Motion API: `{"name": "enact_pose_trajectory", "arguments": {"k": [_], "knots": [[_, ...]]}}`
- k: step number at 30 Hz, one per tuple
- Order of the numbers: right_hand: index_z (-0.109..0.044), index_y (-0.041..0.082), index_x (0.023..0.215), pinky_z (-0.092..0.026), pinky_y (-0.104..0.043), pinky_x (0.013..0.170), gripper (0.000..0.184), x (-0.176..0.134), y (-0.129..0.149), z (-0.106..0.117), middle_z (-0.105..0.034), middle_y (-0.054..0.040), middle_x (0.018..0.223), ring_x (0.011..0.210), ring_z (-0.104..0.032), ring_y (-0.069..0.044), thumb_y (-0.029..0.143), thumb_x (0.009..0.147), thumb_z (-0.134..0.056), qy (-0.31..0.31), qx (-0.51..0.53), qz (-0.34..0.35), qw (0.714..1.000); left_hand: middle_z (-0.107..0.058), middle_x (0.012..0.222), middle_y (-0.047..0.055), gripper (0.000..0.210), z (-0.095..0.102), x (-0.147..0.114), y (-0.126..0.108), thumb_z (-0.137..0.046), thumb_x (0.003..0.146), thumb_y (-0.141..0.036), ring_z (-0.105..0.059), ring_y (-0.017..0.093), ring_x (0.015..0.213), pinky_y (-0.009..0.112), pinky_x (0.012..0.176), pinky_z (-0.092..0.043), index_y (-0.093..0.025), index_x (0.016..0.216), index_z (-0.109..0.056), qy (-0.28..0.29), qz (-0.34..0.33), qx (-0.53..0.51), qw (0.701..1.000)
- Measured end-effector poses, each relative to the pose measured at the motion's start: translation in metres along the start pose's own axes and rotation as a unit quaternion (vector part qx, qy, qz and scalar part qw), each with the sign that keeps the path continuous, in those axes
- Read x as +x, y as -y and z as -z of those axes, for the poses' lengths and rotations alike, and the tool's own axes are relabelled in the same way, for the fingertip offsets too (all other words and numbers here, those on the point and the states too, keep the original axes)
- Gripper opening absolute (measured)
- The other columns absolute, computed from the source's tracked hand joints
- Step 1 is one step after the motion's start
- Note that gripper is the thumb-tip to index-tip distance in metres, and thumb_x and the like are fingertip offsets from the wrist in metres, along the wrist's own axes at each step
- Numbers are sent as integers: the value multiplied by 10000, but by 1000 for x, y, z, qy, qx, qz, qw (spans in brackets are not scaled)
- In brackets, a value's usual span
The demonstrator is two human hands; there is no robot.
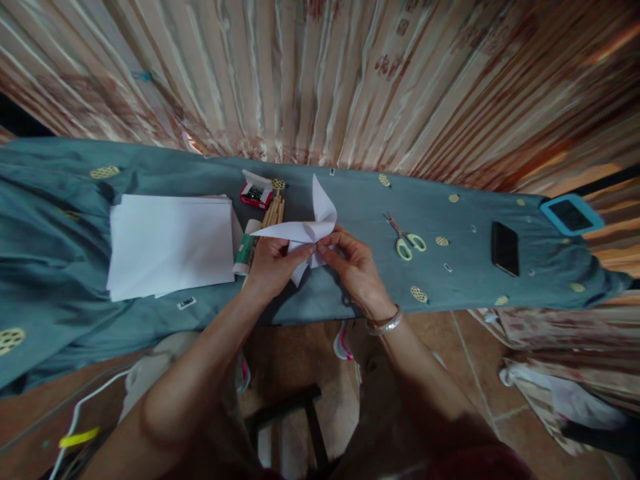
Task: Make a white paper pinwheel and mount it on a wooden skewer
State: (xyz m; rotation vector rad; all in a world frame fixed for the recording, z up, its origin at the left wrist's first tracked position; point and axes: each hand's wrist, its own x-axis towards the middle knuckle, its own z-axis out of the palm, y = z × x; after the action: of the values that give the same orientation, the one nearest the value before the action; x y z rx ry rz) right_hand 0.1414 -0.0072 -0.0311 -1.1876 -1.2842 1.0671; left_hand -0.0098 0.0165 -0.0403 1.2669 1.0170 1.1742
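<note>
A white paper pinwheel [299,231] is held between both hands above the cloth-covered table, its blades folded in toward the middle. My left hand [273,265] pinches it from the left, thumb against the lower part near the centre. From the right, my right hand [356,263] closes thumb and fingertips at the pinwheel's centre; whether a small pin sits between them cannot be made out. Just left of my left hand lie a green and white glue stick [245,248] and a bundle of thin wooden sticks [274,211]. Behind them stands an opened small red box [257,193] with dark small pieces inside.
A stack of white paper [170,247] lies on the left of the table [350,300]. Scissors with pale green handles [410,245] rest to the right. Farther right are a black phone [505,249] and a blue-framed device [572,215]. A pleated curtain [310,80] hangs behind.
</note>
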Motion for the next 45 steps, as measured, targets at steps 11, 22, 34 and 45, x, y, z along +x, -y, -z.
{"name": "enact_pose_trajectory", "arguments": {"k": [11,22,34,45], "knots": [[-651,229,838,-456,-319,907,84,-2,2,-3,-625,-31,1133,1044,-581,-187,274,776,-687,-12,-9,15,1000,-741,755,6,150,-1,-2,-1,-763,663,-293,-651,176,724,278,699,-502,-172,751,-762,-21,37,-49,998],[-662,254,969,-417,-424,1047,184,-3,6,-3,-551,-46,1346,1241,-527,-233,248,788,-696,-33,-77,48,995,-732,728,5,174,-5,-2,-1,-788,624,-288,-628,152,662,264,652,-491,-161,738,-756,-45,58,-103,992],[-657,233,789,-390,-404,1051,19,-2,5,-4,-652,-39,1120,1179,-554,-224,239,794,-674,-39,-98,63,992,-687,641,-5,146,-1,-3,1,-745,673,-308,-596,151,628,261,620,-460,-163,656,-730,-61,16,13,998],[-638,231,813,-457,-345,939,69,-1,5,-8,-647,-35,1067,1002,-595,-190,286,792,-676,-38,-74,38,996,-724,716,4,153,-1,-2,0,-771,659,-318,-637,172,702,273,672,-492,-174,708,-754,-69,15,-13,997]]}}
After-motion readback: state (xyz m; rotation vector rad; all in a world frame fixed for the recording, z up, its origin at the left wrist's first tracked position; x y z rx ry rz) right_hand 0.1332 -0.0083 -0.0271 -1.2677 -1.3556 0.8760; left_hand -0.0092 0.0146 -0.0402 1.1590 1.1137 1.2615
